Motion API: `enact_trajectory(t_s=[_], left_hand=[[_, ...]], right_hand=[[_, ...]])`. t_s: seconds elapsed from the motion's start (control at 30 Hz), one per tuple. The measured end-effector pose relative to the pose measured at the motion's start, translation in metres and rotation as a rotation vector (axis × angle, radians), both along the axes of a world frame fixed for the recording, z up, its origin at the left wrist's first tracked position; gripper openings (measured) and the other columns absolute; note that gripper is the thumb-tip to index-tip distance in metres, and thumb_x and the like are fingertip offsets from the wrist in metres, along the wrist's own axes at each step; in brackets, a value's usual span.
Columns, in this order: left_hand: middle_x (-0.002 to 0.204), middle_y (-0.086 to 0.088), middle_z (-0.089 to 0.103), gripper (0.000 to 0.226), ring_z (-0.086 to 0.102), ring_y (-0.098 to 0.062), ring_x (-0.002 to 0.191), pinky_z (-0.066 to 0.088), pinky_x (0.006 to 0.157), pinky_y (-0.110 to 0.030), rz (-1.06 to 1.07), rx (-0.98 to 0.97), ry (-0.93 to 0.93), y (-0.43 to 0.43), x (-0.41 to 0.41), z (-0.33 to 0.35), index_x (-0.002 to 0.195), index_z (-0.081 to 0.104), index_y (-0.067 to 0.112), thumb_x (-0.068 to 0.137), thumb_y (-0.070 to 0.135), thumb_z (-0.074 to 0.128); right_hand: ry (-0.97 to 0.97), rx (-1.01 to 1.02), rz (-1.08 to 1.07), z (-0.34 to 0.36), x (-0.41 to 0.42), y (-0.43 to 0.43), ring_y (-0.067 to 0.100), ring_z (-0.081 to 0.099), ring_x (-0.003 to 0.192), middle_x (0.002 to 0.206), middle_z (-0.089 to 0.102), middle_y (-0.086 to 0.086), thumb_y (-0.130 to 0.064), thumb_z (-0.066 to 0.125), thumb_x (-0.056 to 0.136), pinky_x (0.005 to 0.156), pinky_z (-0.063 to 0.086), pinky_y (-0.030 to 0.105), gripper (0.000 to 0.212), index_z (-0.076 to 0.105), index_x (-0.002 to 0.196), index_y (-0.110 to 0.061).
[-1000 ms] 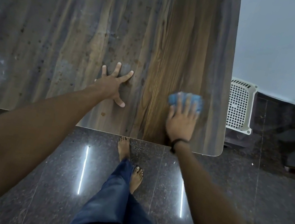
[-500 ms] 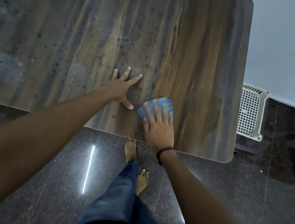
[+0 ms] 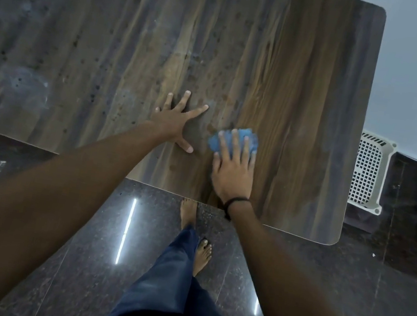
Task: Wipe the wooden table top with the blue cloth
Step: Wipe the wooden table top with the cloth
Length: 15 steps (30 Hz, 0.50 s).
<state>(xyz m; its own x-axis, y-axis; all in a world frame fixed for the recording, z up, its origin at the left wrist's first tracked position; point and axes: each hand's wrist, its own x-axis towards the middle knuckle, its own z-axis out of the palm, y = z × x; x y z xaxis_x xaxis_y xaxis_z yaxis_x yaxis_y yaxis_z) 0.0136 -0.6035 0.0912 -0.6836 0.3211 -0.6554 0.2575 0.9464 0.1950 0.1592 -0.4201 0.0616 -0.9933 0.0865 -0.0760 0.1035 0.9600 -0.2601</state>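
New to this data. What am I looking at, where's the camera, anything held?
No machine: a person at work, seen by one wide-angle camera on their head, looking down; hence the legs and bare feet below. The left hand rests flat, fingers spread, on the wooden table top. The right hand presses a blue cloth onto it with straight fingers, pressed rather than gripped. Dark spots mark the table's left part. A white perforated crate stands on the floor beside the table's right edge.

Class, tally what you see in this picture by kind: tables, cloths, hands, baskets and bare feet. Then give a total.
Table: 1
Blue cloth: 1
Hands: 2, left hand and right hand
White basket: 1
Bare feet: 2
Total: 7
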Motion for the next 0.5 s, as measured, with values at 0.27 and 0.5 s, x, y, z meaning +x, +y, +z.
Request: enact_trajectory(t_s=[0.27, 0.5], left_hand=[[0.155, 0.01, -0.04, 0.138, -0.026, -0.053, 0.141, 0.017, 0.103, -0.08, 0.073, -0.058, -0.032, -0.026, -0.031, -0.002, 0.142, -0.022, 0.063, 0.055, 0.065, 0.086], [0.155, 0.009, -0.04, 0.139, -0.028, -0.053, 0.14, 0.018, 0.105, -0.079, 0.088, -0.054, -0.073, -0.025, -0.034, 0.004, 0.143, -0.021, 0.061, 0.056, 0.061, 0.087]], right_hand=[[0.024, 0.061, 0.697, -0.008, 0.021, 0.026, 0.026, 0.016, 0.154, 0.166, 0.023, -0.002, -0.042, 0.031, 0.106, 0.122, 0.019, 0.052, 0.051, 0.025, 0.157, -0.038], [0.005, 0.026, 0.038, 0.0, -0.054, 0.017, 0.032, 0.01, 0.154, 0.167, 0.018, 0.002, -0.041, 0.026, 0.107, 0.123, 0.015, 0.056, 0.054, 0.021, 0.159, -0.031]])
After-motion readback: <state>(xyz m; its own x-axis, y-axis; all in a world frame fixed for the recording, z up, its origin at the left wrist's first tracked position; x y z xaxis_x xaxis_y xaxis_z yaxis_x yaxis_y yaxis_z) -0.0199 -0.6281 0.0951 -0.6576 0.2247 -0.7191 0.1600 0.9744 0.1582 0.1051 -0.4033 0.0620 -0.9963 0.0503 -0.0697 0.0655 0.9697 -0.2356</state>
